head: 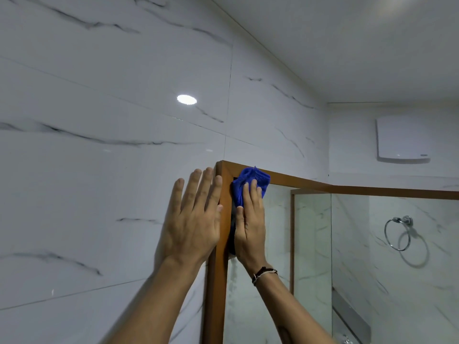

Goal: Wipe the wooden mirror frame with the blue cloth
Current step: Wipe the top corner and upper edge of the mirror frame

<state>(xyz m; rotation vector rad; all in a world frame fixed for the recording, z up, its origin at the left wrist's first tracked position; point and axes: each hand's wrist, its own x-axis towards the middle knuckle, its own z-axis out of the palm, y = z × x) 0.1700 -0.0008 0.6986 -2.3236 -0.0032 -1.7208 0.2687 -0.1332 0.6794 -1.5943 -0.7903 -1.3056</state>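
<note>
The wooden mirror frame (323, 186) hangs on a marble-tiled wall, its top left corner near the middle of the view. A blue cloth (250, 181) is pressed against that corner, where the top rail meets the left upright. My right hand (249, 227) lies flat over the cloth, fingers pointing up, and holds it against the frame and the glass edge. My left hand (192, 219) rests flat on the wall just left of the upright, fingers spread, its fingertips touching the frame's outer edge.
The mirror glass (372, 256) reflects marble tiles and a chrome towel ring (398, 232). A white wall box (402, 142) sits high on the right wall. The white ceiling runs close above.
</note>
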